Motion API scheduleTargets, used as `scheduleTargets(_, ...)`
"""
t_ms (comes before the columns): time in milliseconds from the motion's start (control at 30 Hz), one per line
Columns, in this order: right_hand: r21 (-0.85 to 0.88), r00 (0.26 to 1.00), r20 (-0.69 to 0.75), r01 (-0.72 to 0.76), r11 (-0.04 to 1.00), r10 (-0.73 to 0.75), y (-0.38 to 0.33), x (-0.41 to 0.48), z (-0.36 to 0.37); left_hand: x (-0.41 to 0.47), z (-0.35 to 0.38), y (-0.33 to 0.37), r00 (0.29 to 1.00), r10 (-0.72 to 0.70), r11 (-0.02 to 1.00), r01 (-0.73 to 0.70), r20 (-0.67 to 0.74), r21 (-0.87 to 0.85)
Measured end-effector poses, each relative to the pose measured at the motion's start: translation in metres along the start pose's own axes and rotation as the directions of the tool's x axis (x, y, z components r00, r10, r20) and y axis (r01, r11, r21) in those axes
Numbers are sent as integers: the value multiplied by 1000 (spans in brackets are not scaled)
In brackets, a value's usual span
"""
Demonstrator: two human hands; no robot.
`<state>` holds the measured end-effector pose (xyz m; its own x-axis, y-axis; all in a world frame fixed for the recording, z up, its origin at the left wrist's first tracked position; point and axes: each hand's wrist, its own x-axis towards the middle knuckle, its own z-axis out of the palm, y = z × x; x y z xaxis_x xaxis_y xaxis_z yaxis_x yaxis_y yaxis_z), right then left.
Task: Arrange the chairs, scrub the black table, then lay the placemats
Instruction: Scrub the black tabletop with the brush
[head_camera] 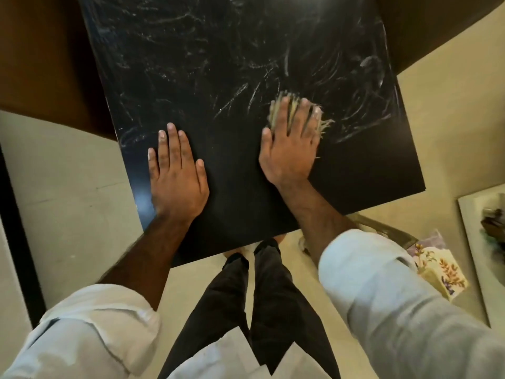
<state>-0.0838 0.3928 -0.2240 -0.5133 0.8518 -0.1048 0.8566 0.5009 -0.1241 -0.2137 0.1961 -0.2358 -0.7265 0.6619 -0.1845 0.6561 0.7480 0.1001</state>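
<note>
your left hand (177,177) lies flat on the black table (218,64), fingers straight and a little spread, bracing near the lower left edge of the top. your right hand (289,143), just right of the frame's centre, presses with straight fingers on a pale stringy scrubber (274,112). its strands poke out past your fingertips and at the little-finger side.

whitish soapy swirls (314,77) cover the upper and right parts of the top. the band around and below your hands looks plain dark. so you seem to be midway through the scrubbing, with that near band probably left to do and the streaks to be wiped off.

no placemat lies on the table, so that step is not yet begun. a flowered cloth (442,269) sits at the lower right of the frame, off the table. it may be a placemat, but you cannot tell. brown shapes (41,64) flank the upper corners, and whether they are chairs in place cannot be judged.
</note>
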Motion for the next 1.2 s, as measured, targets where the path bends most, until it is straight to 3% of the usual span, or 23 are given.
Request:
scheduleTargets(100, 13, 987, 21, 159, 987, -159, -27, -14, 3, 1, -8, 9, 1000, 18, 1000, -18, 18, -17)
scheduleTargets(200, 37, 952, 86, 291, 956, -294, -10, -48, 2, 9, -16, 46, 988, 152, 988, -152, 5, -15)
scheduleTargets(267, 35, 952, 115, 282, 959, -284, 19, -67, 0, 16, -17, 80, 963, 269, 963, -269, -3, -8)
scheduleTargets(367, -9, 985, 112, 135, 991, -133, 71, -64, -9, 28, -10, 116, 933, 359, 933, -359, 31, -15)
scheduleTargets(467, -11, 996, 86, -4, 1000, 5, 107, -21, -18, 33, 0, 130, 938, 342, 940, -341, 63, -19)
scheduleTargets(567, -10, 999, 40, -11, 1000, 11, 102, 23, -18, 32, 5, 133, 943, 328, 944, -329, 46, 6)
scheduleTargets(733, 29, 985, 50, 163, 986, -165, 72, 26, -15, 30, 0, 137, 946, 320, 945, -323, 52, 49)
scheduleTargets(867, 84, 949, 132, 278, 957, -287, 105, -14, -23, 30, -4, 140, 949, 308, 948, -311, 63, 63)
scheduleTargets(1067, 31, 991, 137, 0, 1000, -4, 201, 0, -37, 31, -2, 144, 955, 288, 955, -292, 68, 56)
scheduleTargets(1200, 55, 988, 54, -146, 988, 143, 180, 61, -34, 33, 1, 144, 959, 274, 957, -279, 72, 76)
